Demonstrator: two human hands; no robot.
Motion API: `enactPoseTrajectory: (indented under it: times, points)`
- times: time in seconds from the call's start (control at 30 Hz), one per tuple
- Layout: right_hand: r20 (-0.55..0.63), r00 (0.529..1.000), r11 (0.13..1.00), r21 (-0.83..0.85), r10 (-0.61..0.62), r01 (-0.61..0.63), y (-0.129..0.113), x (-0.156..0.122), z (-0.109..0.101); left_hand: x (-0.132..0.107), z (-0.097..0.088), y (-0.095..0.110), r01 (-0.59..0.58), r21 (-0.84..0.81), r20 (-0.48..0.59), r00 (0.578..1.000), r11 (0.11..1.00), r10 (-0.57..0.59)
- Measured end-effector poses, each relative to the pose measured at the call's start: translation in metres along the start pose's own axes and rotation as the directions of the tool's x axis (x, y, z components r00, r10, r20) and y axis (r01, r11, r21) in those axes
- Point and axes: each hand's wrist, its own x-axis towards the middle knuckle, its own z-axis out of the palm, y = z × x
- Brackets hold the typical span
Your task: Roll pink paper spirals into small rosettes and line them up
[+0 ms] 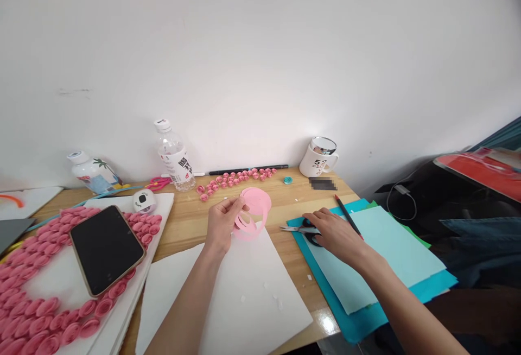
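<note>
My left hand pinches a pink paper spiral between thumb and fingertips, and its loose strip curls down over the white sheet. Farther right, my right hand is closed at the black handles of a pair of scissors. The scissors' blades point left, slightly apart, past the edge of the blue paper. Part of the handles is hidden under the fingers. A white foam sheet lies below my left hand, with small paper scraps on it.
Pink paper roses line the back beside a teal rose. A bottle and a mug stand by the wall. A phone rests on a rose-covered board at left. Light blue paper and a pencil are at right.
</note>
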Motion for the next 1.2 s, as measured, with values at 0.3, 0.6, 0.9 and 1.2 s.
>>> enactPoseTrajectory:
  times: [0.3, 0.6, 0.9, 1.2]
  points:
    - [-0.071, 0.997, 0.799, 0.599, -0.012, 0.053, 0.019, 0.005, 0.0, -0.003, 0.0, 0.009, 0.078, -0.148, 0.027, 0.997, 0.986, -0.075]
    - [0.057, 0.913, 0.311, 0.947, -0.403, 0.079, -0.022, 0.01, -0.021, -0.003, 0.0, 0.01, 0.078, -0.122, 0.062, 0.996, 0.989, -0.07]
    - [0.094, 0.898, 0.336, 0.94, -0.43, 0.062, -0.045, 0.021, -0.023, -0.001, -0.003, 0.004, 0.05, -0.055, 0.055, 0.997, 0.997, -0.047]
    - [0.128, 0.929, 0.369, 0.93, -0.348, 0.01, -0.043, 0.024, -0.017, -0.003, -0.002, 0.005, 0.075, -0.038, 0.059, 0.996, 0.996, -0.072]
